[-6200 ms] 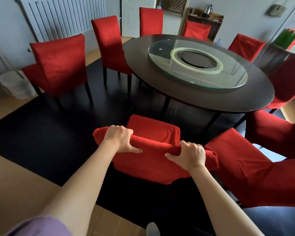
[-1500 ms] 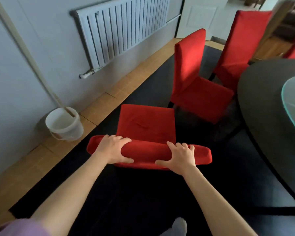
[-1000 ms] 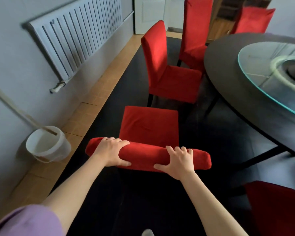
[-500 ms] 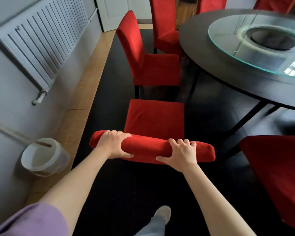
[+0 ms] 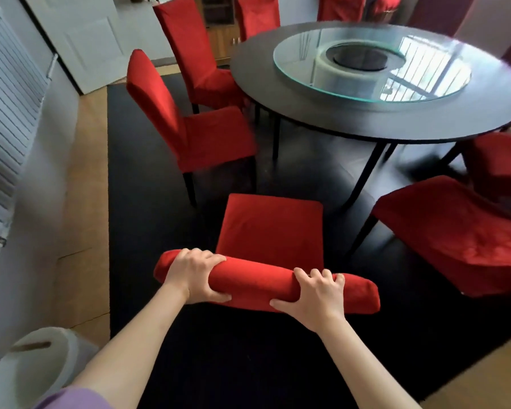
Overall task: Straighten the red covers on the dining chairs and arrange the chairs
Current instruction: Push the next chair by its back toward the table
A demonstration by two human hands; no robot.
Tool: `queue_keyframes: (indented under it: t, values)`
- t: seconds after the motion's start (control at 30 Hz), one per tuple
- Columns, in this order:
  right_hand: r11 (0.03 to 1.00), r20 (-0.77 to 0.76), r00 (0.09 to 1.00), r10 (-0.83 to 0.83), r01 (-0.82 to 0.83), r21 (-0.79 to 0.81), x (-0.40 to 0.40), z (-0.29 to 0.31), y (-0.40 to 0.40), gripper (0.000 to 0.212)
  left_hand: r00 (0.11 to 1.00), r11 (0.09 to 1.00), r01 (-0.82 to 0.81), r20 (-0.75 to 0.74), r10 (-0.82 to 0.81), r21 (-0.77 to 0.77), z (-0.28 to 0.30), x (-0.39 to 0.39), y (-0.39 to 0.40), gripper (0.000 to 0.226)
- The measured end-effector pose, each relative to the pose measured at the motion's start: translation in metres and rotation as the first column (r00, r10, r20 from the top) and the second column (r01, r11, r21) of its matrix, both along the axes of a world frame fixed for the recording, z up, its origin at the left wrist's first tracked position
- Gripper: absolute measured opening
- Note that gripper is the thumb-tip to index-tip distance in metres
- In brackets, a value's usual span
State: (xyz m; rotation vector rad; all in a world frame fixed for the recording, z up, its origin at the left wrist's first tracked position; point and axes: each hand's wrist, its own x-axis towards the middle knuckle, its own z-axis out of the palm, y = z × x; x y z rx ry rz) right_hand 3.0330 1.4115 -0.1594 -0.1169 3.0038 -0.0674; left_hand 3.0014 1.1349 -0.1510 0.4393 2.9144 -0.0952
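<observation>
A red-covered dining chair [image 5: 270,231] stands right in front of me, its seat facing the round dark table [image 5: 278,93]. My left hand [image 5: 194,274] grips the left part of its backrest top, fingers curled over the red cover. My right hand [image 5: 316,296] grips the right part of the same backrest top. Another red chair [image 5: 189,122] stands to the left beyond it, and a red chair [image 5: 460,234] with a wrinkled seat cover stands on the right.
More red chairs [image 5: 198,51] ring the table, which carries a glass turntable [image 5: 372,63]. A black rug [image 5: 148,187] lies under everything. A white radiator [image 5: 3,113] lines the left wall and a white bucket [image 5: 33,373] stands at lower left.
Both hands keep their grip on the backrest while the chair and my view have swung round toward the table; the bucket has slid to the lower left corner.
</observation>
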Motion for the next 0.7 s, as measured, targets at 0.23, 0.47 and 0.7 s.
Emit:
queue_keyframes:
  t: [0.23, 0.47, 0.7]
  values:
    - [0.981, -0.174, 0.966, -0.189, 0.192, 0.000, 0.055, -0.007, -0.037, 0.091, 0.975, 0.975, 0.222, -0.005, -0.222, -0.030, 0.000, -0.003, -0.026, 0.102]
    - [0.968, -0.095, 0.968, -0.232, 0.240, 0.075, 0.057, -0.003, -0.046, 0.104, 0.958, 0.958, 0.287, -0.010, -0.287, -0.020, -0.001, -0.014, -0.032, 0.103]
    - [0.971, -0.087, 0.973, -0.215, 0.222, 0.084, 0.023, -0.005, -0.057, 0.101, 0.966, 0.965, 0.258, -0.006, -0.258, 0.041, -0.002, -0.048, -0.044, 0.102]
